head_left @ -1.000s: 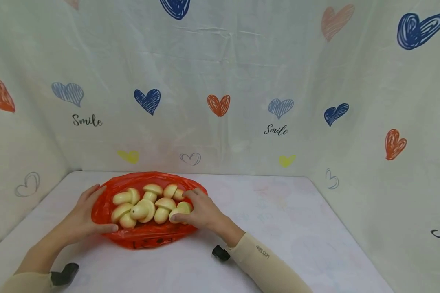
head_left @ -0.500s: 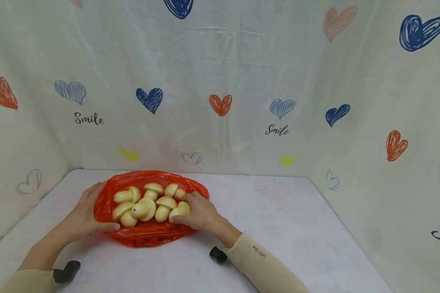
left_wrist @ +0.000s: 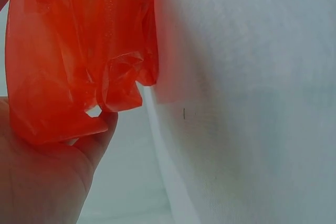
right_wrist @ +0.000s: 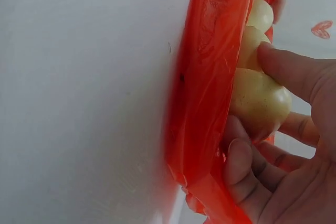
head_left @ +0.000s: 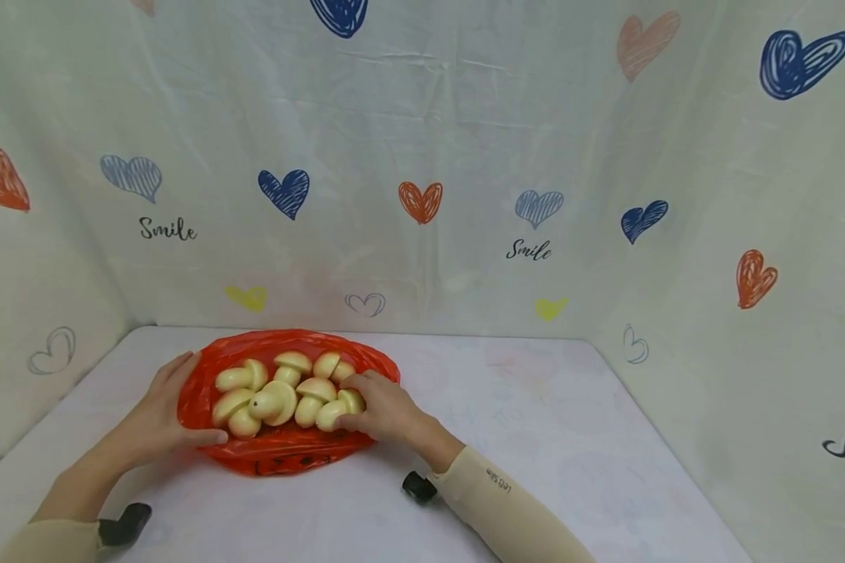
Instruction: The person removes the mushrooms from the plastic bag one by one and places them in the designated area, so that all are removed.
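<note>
In the head view a red plastic bag [head_left: 289, 461] lies spread open on the table. Several pale yellow mushrooms [head_left: 275, 403] with pinkish caps sit close together in it. My left hand [head_left: 158, 414] holds the bag's left side, thumb along the front rim and fingers toward the back. The left wrist view shows crumpled red plastic [left_wrist: 79, 51] against that palm. At the bag's right end my right hand [head_left: 387, 407] grips the rightmost mushroom [head_left: 332, 413]. In the right wrist view my thumb lies on this mushroom [right_wrist: 260, 98] and fingers reach round its underside, beside the bag's wall.
The white table [head_left: 521, 438] extends right of the bag and in front of it. Behind and at the sides hangs a white curtain [head_left: 465, 141] printed with hearts and "Smile". A black wrist device [head_left: 418, 486] sits by the right sleeve, another [head_left: 125, 525] by the left.
My right hand has moved slightly left, its fingers and thumb closer together. The rightmost mushroom has shifted a little left, and more of it shows. My left hand stays at the bag's side.
</note>
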A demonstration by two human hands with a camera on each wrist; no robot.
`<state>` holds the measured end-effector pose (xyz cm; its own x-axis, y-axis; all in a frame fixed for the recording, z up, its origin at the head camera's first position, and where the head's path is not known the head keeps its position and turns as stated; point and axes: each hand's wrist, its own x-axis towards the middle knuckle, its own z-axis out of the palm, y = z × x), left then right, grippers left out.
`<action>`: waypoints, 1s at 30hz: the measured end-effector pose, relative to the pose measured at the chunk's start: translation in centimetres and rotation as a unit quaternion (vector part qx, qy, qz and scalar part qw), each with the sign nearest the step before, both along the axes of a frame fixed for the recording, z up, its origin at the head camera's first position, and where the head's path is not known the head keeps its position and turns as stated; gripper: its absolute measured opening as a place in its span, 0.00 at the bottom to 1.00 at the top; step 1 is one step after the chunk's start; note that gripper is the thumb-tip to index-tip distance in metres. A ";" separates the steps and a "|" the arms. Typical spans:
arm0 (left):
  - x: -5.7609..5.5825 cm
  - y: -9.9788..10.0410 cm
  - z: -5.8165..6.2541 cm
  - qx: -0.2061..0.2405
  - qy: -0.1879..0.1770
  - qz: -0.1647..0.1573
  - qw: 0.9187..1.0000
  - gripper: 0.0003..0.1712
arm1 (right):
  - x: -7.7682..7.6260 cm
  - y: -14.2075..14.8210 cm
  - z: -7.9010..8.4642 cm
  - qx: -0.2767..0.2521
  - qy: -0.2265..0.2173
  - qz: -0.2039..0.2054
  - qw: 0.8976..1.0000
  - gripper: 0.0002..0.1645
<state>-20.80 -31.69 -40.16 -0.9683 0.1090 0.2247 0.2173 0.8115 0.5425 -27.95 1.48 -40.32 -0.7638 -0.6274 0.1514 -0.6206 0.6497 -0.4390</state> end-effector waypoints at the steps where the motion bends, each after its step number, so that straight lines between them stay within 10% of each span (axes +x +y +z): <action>1: 0.0 0.0 0.0 0.001 0.001 -0.001 1.000 0.73 | 0.0 0.1 0.0 0.003 0.001 0.005 1.000 0.29; 17: 0.3 0.2 0.2 0.002 0.004 -0.005 1.000 0.73 | -0.9 0.8 0.1 -0.004 0.053 0.027 0.998 0.25; 22: 0.3 0.2 0.2 0.003 0.004 -0.004 1.000 0.73 | -1.1 0.5 -0.1 -0.084 -0.053 0.008 0.995 0.27; 30: 0.4 0.2 0.3 0.007 0.008 -0.008 1.000 0.73 | -0.9 0.0 0.1 -0.202 -0.253 -0.047 0.945 0.28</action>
<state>-20.43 -31.53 -39.89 -0.9627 0.1212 0.2419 0.2390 0.7997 0.5508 -28.83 1.50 -40.19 -0.8518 -0.5227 -0.0357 -0.2124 0.4068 -0.8885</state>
